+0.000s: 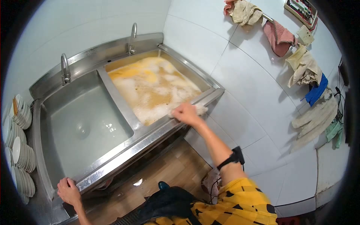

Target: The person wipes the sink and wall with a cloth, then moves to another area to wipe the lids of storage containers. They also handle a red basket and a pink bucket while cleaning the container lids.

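Note:
A stainless steel double sink (123, 99) stands before me. My right hand (185, 113) is closed around a whitish cloth (201, 109) and presses it on the front rim of the right basin; part of the cloth sticks out to the right of the fist. That basin holds yellowish-brown soapy water (157, 88) with white foam. The left basin holds clearer water (84, 123), its drain showing through. At the sink's front left corner, my left hand (69, 192) rests on the rim, fingers slightly bent, with no object seen in it.
Two curved faucets (65, 69) rise from the back ledge. Stacks of white plates (23, 153) stand at the far left. Cloths (278, 37) and gloves hang on the tiled wall (247, 101) at right. Below is a wood-patterned floor (161, 172).

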`<state>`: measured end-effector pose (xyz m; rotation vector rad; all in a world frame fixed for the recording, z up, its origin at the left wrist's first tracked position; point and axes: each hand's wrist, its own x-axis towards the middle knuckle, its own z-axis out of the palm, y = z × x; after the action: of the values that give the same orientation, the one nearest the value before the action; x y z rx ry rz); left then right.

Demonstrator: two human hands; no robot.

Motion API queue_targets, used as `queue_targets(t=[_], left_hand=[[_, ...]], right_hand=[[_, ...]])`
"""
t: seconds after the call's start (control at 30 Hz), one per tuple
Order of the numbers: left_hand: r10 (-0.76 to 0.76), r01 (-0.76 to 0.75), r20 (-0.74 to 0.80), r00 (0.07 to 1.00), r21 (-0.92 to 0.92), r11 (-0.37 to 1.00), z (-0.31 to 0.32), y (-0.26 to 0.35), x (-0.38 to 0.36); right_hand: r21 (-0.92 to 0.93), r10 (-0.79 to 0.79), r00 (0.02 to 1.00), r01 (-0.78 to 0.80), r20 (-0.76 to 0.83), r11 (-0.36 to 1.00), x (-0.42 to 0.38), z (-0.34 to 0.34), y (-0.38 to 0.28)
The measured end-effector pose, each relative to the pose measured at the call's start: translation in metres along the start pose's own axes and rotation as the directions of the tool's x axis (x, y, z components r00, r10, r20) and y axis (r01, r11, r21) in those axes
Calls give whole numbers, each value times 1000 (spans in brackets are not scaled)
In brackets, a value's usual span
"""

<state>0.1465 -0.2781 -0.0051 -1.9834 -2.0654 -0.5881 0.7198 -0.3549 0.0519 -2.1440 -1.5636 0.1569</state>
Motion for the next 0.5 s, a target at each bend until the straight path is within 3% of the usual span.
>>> queue_targets(t=[0.03,0.07,0.13,0.2,0.3,0.37,0.4,0.47,0.5], left_hand=[[10,-10,6,1000,-3,1000,2,-3,-1],[-11,11,31,999,21,1000,3,-5,-1],[-17,16,33,999,49,999,7,-9,2],[-13,10,74,997,35,999,18,-23,3],[147,-147,-2,989,-11,989,36,-52,7],[-6,-24,241,971,120,992,-32,15,8],[73,-80,75,995,98,992,-26,14,6],[95,-98,44,995,72,993,-21,11,5],[119,-120,28,993,48,992,-17,6,6]], right_hand=[[43,-145,982,151,-119,988,-6,24,-1],[44,-299,906,326,-301,944,-18,45,-21],[-113,-383,894,367,-231,923,-40,55,-67],[-101,-395,869,382,-298,919,-41,56,-77],[-191,-368,907,332,-206,924,-34,34,-46],[-265,-242,945,181,-219,947,-25,18,3],[-300,-180,959,110,-219,948,-21,4,29],[-445,-296,864,96,-408,891,-6,-10,92],[-416,-223,874,27,-432,909,5,-20,124]])
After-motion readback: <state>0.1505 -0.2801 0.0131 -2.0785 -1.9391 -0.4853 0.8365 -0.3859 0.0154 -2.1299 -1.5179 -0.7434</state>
